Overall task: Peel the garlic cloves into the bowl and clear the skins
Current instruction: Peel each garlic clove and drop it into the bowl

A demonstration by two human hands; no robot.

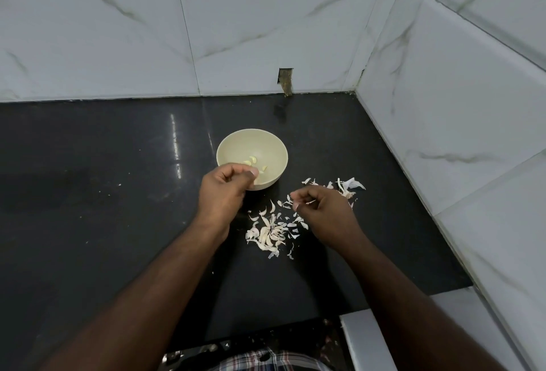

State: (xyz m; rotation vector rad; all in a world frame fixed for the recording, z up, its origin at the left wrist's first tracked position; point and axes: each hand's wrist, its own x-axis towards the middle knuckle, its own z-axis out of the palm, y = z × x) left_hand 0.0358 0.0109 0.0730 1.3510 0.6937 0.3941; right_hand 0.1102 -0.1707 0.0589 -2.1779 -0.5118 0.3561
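Bowl [252, 146] unmarked, left hand [227, 187] at rim, skins [270, 231] beside

— What is seen beneath everything?
— A glossy black countertop [103, 193], on which light streaks are reflected.
— And behind it?
— White marble-veined wall tiles [236, 30] are set along the back and right, with a small rectangular cutout [285, 78] at the base.

I see both forearms reaching forward; my left hand [226, 186] has fingers curled, thumb tip pressed in, and my right hand [322, 212] seems to pinch something thin.
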